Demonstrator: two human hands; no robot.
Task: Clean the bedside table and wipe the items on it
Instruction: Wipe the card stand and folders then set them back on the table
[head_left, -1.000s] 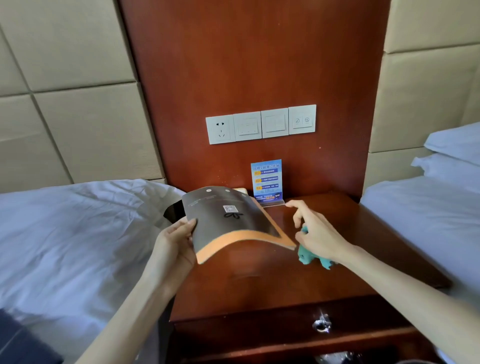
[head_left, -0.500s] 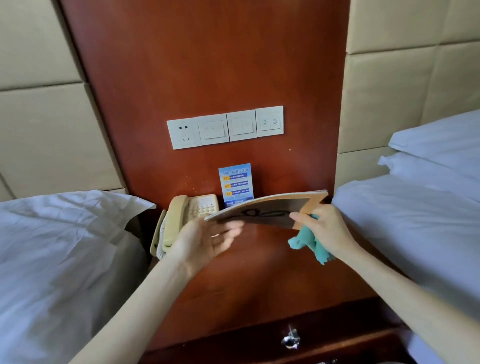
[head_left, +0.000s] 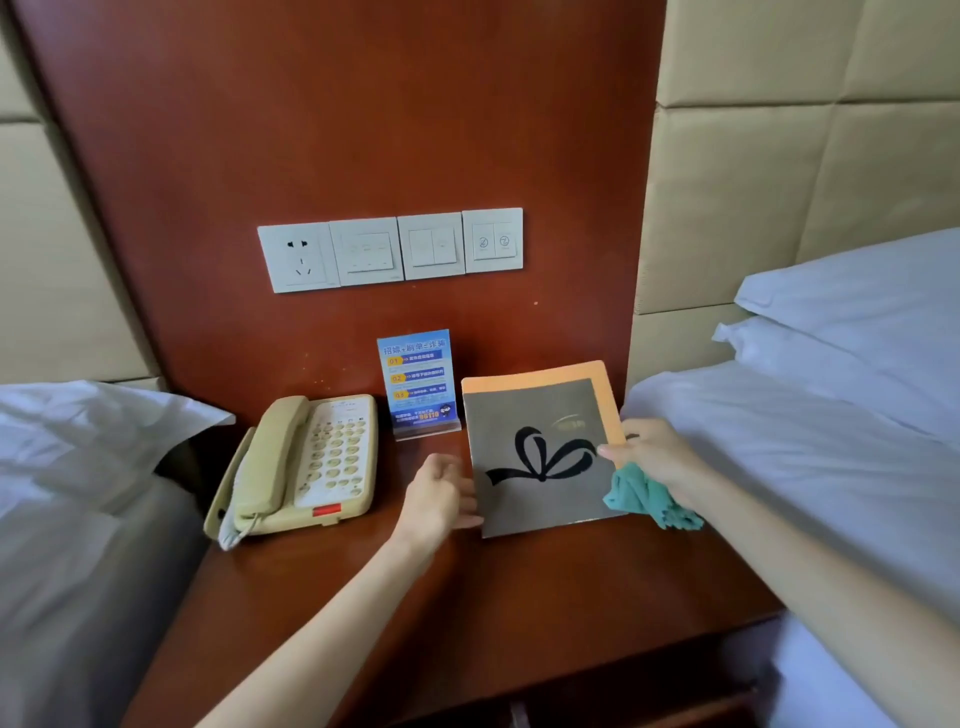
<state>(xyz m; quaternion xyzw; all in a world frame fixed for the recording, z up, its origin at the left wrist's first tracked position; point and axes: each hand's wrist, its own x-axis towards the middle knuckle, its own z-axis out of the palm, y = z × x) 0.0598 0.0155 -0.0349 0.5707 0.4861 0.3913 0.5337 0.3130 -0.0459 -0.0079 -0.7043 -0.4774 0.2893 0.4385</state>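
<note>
A grey folder (head_left: 540, 457) with an orange border and a black bow print lies flat at the back right of the wooden bedside table (head_left: 467, 613). My left hand (head_left: 441, 493) rests open against the folder's left edge. My right hand (head_left: 660, 462) touches the folder's right edge while gripping a teal cloth (head_left: 649, 499). A beige telephone (head_left: 306, 462) sits at the back left. A blue sign in a clear stand (head_left: 418, 382) stands between phone and folder.
White beds flank the table, one on the left (head_left: 78, 493) and one on the right (head_left: 831, 441) with pillows. A row of wall switches and a socket (head_left: 389, 249) sits on the wood panel above. A drawer front shows at the bottom edge.
The folder went from my left hand, held up over the table, to lying flat at the back right. My left hand let go of it. The telephone came into view.
</note>
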